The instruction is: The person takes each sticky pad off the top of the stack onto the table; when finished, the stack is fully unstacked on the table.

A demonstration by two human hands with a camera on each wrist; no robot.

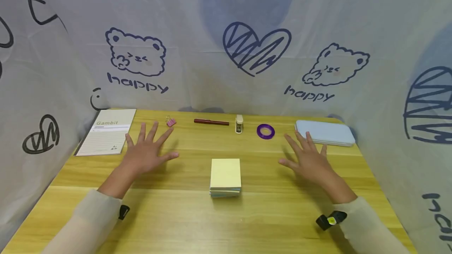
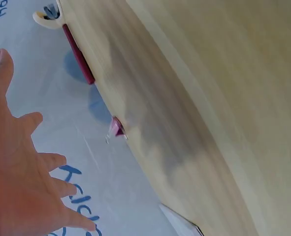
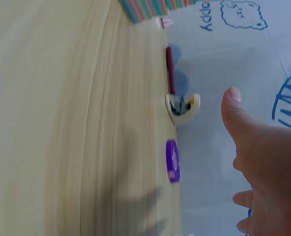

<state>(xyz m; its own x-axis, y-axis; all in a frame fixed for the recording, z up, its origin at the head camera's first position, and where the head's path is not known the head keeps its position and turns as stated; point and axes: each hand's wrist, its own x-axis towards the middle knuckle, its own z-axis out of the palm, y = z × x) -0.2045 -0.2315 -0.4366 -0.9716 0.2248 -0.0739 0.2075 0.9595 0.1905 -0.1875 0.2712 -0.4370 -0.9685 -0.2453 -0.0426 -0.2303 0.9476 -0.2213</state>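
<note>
My left hand (image 1: 144,155) hovers over the table with its fingers spread, holding nothing. It is nearest to a notepad (image 1: 106,132) marked "Gambit" and a pink binder clip (image 1: 171,122). My right hand (image 1: 310,162), also spread and holding nothing, is above the table just in front of a light blue case (image 1: 325,132). Between the hands sits a stack of sticky notes (image 1: 225,173), yellow on top; its striped side (image 3: 157,6) shows in the right wrist view. Along the back lie a dark red pen (image 1: 211,122), a small cream stapler (image 1: 239,124) and a purple tape roll (image 1: 265,131).
The wooden table (image 1: 169,218) meets a pale cloth (image 1: 194,77) with printed bears and hearts at the back and both sides. Dark bands (image 1: 332,220) are at the wrists. In the left wrist view, a shadow (image 2: 155,128) of the hand falls on the wood.
</note>
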